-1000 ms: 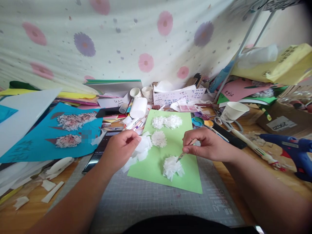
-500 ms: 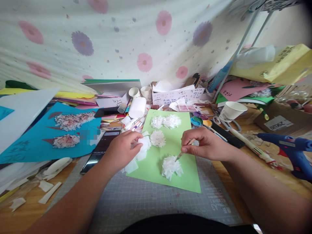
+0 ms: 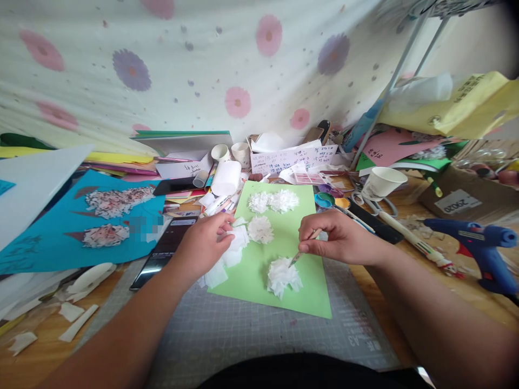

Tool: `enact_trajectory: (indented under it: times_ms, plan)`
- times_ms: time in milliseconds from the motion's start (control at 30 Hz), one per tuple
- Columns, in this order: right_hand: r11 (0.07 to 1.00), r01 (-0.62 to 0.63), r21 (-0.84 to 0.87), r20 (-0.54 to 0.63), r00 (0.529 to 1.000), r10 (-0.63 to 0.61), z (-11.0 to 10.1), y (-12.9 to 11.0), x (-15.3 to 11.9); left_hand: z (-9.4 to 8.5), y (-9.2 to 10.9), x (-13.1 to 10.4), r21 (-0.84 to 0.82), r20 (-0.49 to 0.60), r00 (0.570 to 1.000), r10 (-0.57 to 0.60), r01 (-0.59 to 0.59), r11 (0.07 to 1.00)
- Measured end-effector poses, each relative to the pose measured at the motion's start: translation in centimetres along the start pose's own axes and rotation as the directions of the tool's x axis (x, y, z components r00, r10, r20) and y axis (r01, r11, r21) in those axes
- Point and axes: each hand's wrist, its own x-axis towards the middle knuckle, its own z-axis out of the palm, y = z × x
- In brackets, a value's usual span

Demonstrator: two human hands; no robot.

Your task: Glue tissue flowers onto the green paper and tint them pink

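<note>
My right hand [image 3: 330, 237] pinches a thin stick [image 3: 297, 258], slanting down so that its tip meets the top of a white tissue-paper puff [image 3: 284, 281]. That puff sits near the front of a green paper sheet [image 3: 312, 302]. Farther back on the sheet are a single round puff [image 3: 260, 230] and a pair of joined puffs [image 3: 273, 201]. My left hand [image 3: 206, 243] is at the sheet's left edge, thumb and fingers curled together on loose white tissue paper [image 3: 237, 243]. More of those pieces spread below the fingers.
A grey cutting mat [image 3: 243, 335] lies under the sheet. To the left are a phone [image 3: 162, 254] and blue paper [image 3: 52, 237] with shaving-covered shapes. On the right stand paint pots [image 3: 324, 200], a paper cup [image 3: 383, 182], scissors [image 3: 389, 208] and a blue glue gun [image 3: 482, 243].
The whole view has shifted slightly, moving things a little left. The stick's tip stays at the front puff, and my left hand stays by the tissue paper.
</note>
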Motion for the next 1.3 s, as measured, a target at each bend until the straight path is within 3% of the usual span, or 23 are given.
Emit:
enact_trajectory:
  times_ms: [200, 333, 667, 833, 933, 1033, 1133, 1200, 1300]
  plan:
    - [1.000, 0.025, 0.001, -0.003, 1.000, -0.025, 0.0, -0.1, 0.0, -0.4, 0.1, 0.0, 0.059, 0.018, 0.997, 0.077, -0.078, 0.995]
    - [1.000, 0.026, 0.016, -0.014, 1.000, -0.026, 0.0, -0.2, 0.0, -1.3, 0.4, -0.2, 0.042, 0.008, 1.000, 0.012, -0.012, 0.999]
    - [0.999, 0.049, 0.013, -0.012, 0.999, -0.049, 0.0, -0.1, 0.0, -1.9, 0.1, -0.5, -0.346, 0.128, 0.983, -0.129, 0.166, 0.924]
    - [0.999, 0.038, 0.036, -0.064, 0.997, -0.035, 0.1, -0.3, -0.1, -2.0, 0.8, -0.6, -0.224, 0.101, 0.985, -0.138, 0.157, 0.962]
    - [0.989, 0.035, 0.147, -0.155, 0.988, -0.012, 0.1, -0.3, -0.1, -2.0, 1.8, -1.2, -0.213, 0.086, 0.994, -0.061, 0.078, 0.974]
    - [0.968, 0.081, 0.239, -0.274, 0.962, -0.013, -0.1, -0.8, -0.4, -1.3, 3.5, -2.5, -0.383, 0.215, 0.973, 0.087, 0.002, 0.924]
    - [0.977, 0.096, 0.192, -0.413, 0.911, -0.008, -0.4, -2.1, -1.5, 0.4, 5.4, -3.9, -0.519, 0.399, 0.898, 0.187, 0.053, 0.853]
    - [0.991, 0.087, 0.106, -0.450, 0.893, -0.030, -0.1, -3.2, -2.9, 1.8, 6.2, -4.5, -0.480, 0.449, 0.871, 0.199, 0.048, 0.876]
    - [0.994, 0.095, -0.049, -0.433, 0.895, -0.107, 1.5, -4.2, -5.0, 3.7, 6.5, -4.9, -0.338, 0.419, 0.884, 0.206, -0.059, 0.939]
